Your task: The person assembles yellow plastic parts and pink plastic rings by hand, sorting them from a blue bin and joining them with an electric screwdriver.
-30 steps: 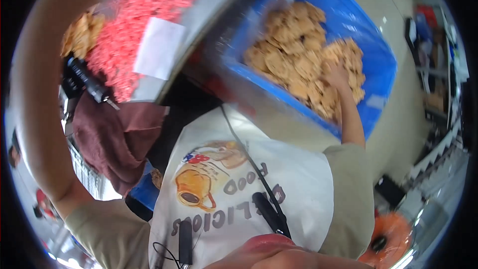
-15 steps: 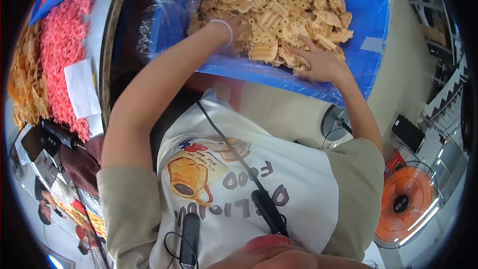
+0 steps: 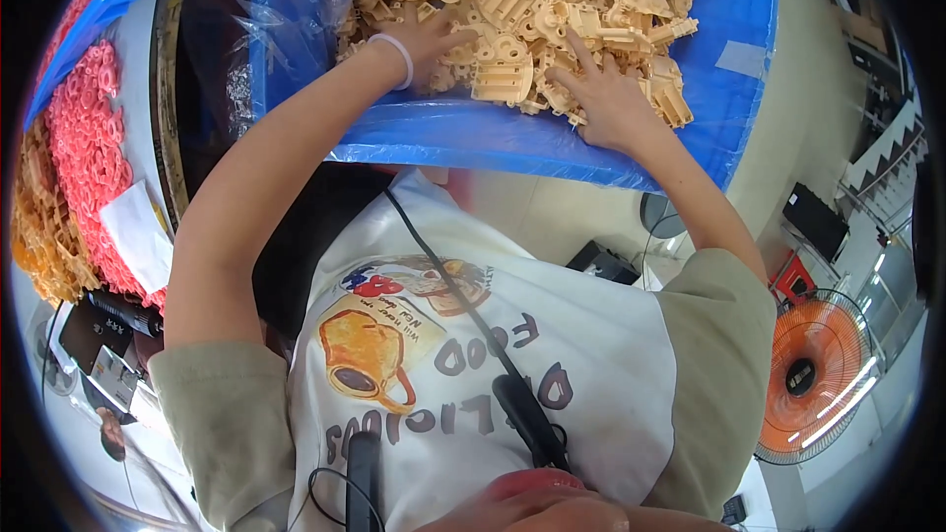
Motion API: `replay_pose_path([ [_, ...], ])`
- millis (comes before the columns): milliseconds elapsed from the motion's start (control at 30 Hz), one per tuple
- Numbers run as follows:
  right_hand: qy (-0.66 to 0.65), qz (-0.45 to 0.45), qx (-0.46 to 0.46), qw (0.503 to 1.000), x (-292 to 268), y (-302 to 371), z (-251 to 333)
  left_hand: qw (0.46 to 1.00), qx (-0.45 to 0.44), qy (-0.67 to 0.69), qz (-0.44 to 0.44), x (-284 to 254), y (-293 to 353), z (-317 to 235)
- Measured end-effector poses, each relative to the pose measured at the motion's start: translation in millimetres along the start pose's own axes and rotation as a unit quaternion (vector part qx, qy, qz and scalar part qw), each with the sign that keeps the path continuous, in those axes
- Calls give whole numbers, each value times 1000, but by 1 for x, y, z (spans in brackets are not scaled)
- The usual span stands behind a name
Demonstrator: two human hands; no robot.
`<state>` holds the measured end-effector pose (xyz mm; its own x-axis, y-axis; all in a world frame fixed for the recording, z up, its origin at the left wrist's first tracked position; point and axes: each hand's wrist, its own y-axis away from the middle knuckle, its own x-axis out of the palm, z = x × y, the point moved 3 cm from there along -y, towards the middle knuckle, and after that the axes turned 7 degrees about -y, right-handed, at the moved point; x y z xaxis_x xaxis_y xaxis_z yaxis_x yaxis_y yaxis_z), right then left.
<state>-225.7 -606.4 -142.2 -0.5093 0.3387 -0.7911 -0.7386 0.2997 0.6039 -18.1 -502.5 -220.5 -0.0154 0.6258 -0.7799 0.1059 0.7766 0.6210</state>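
A heap of beige moulded plastic parts (image 3: 507, 0) fills much of a blue bin (image 3: 434, 138) lined with clear plastic film. My left hand (image 3: 422, 47), with a white band at its wrist, rests on the near left part of the heap. Its fingers are spread and appear to hold nothing. On the near right side my right hand (image 3: 609, 103) lies with fingers stretched apart over the pieces, palm down. Some fingertips of both hands touch the parts or are tucked among them.
Pink plastic parts (image 3: 89, 138) and amber ones (image 3: 44, 227) are piled at the left, with a white paper sheet (image 3: 136, 232) beside them. An orange fan (image 3: 813, 374) stands at the lower right. A pale label (image 3: 741, 58) is on the bin's right side.
My left hand has come out from among the parts and now shows more of its spread fingers. My right hand has shifted slightly left and up. The whole view has shifted a little.
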Motion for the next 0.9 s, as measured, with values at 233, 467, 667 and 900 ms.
replay_pose_path([
  [233, 8, -37, -48, 998, -1, 15, -10, 986, 22, 163, -6, -21, 7, 32],
  [467, -12, -70, -29, 997, -6, 10, -10, 995, -2, 101, 10, -15, -1, 17],
  [667, -87, -95, 6, 992, -27, 9, -22, 983, 16, 140, 119, -14, -9, 22],
  [900, -158, -67, -6, 985, -23, -6, -32, 947, -14, 309, 84, -22, -1, 45],
])
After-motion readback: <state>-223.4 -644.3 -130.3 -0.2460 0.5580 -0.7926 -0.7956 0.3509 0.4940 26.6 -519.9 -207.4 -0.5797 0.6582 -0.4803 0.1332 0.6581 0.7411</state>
